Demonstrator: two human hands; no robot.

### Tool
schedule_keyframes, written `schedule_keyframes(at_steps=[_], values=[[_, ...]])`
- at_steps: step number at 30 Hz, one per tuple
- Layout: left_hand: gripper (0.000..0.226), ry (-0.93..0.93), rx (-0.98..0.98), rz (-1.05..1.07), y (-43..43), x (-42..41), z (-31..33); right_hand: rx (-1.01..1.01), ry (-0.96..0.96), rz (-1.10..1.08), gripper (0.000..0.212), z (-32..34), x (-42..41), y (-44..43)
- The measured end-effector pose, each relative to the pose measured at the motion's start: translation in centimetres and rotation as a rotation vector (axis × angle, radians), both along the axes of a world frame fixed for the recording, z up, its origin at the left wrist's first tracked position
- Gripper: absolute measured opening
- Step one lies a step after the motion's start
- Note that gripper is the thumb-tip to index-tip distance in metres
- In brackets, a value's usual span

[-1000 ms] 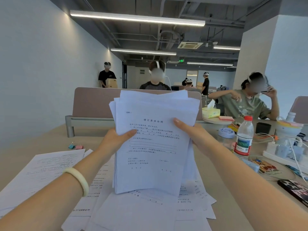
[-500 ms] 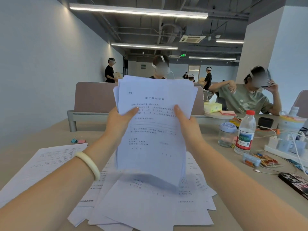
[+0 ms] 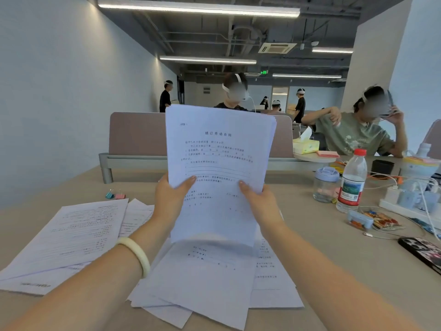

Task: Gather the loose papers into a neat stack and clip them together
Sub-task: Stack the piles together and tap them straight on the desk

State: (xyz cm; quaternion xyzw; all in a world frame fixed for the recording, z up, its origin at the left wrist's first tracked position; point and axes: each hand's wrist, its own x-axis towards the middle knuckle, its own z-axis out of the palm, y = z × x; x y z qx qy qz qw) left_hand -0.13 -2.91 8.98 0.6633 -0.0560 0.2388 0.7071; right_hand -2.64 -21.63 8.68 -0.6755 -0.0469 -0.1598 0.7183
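1. Holding a stack [image 3: 219, 163] of printed sheets upright over the desk [image 3: 322, 235], printed face toward the camera.
2. Pinching the stack's left edge with the left hand [image 3: 170, 199], thumb flat on the front page, other fingers hidden behind the paper.
3. Pinching the right edge with the right hand [image 3: 261, 204] the same way, thumb in front, other fingers out of sight.
4. Gripping both sides in the lower half of the stack, well below its printed heading.
5. Showing slightly stepped sheet edges at the stack's top right corner, and a nearly flush left edge.
6. Blurring at the stack's lower edge; cannot tell whether touching the sheets beneath or hanging just above them.
7. Lying flat beneath and in front of the stack: loose papers [image 3: 202, 278], fanned and overlapping at differing angles.
8. Spreading to the left of those: a left pile [image 3: 71, 235], also overlapped and uneven.
9. Sitting beyond the left pile, apart from all the paper: two clips [image 3: 115, 195], one blue and one pink, side by side.
10. Circling the left wrist: a pale bracelet [image 3: 137, 253].
11. Standing on the desk to the right of the stack: a blue-lidded jar [image 3: 325, 185] with a red-capped bottle [image 3: 352, 182] just beside it.
12. Lying near the desk's right edge: a phone [image 3: 422, 254].
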Motion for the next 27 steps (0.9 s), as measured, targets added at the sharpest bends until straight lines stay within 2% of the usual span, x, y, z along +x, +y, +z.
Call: schedule_keyframes(at_steps=[4, 9, 13, 15, 16, 19, 20, 22, 23, 25, 27], values=[[0.036, 0.006, 0.022, -0.025, 0.2, 0.1, -1.2, 0.027, -0.036, -0.030, 0.014, -0.1, 0.2, -0.8], [0.036, 0.131, 0.066, 0.007, -0.2, 0.4, -3.8, -0.167, 0.036, -0.029, 0.025, -1.2, -0.1, -0.7], [0.025, 0.091, 0.270, 0.112, 0.1, 0.8, -0.9, -0.246, 0.078, -0.071, 0.034, 1.0, 0.5, -1.6], [0.027, 0.125, 0.426, 0.131, 1.3, 1.4, 0.7, -0.327, 0.094, -0.068, 0.036, 1.7, 0.7, -2.4], [0.027, 0.170, 0.517, 0.085, 2.0, 1.8, 0.8, -0.387, 0.130, -0.038, 0.035, 1.5, 0.5, -2.7], [0.025, 0.378, 0.780, -0.106, 3.0, 2.1, -1.4, -0.552, 0.357, 0.084, 0.009, -1.4, -0.1, -2.7], [0.030, 0.451, 0.885, -0.124, 3.1, 2.3, -2.9, -0.614, 0.435, 0.117, 0.013, -2.5, -0.4, -2.6], [0.049, 0.570, 1.114, -0.109, 2.9, 2.6, -5.5, -0.699, 0.566, 0.168, 0.053, -4.3, -0.2, -2.7], [0.056, 0.611, 1.196, -0.093, 2.7, 2.5, -6.2, -0.745, 0.601, 0.180, 0.063, -4.6, -0.2, -2.9], [0.060, 0.669, 1.263, -0.092, 2.6, 2.6, -6.9, -0.842, 0.632, 0.132, 0.063, -5.2, 0.3, -4.1], [0.057, 0.715, 1.273, -0.110, 2.3, 2.8, -6.9, -1.037, 0.652, 0.012, 0.058, -5.6, 0.7, -5.8]])
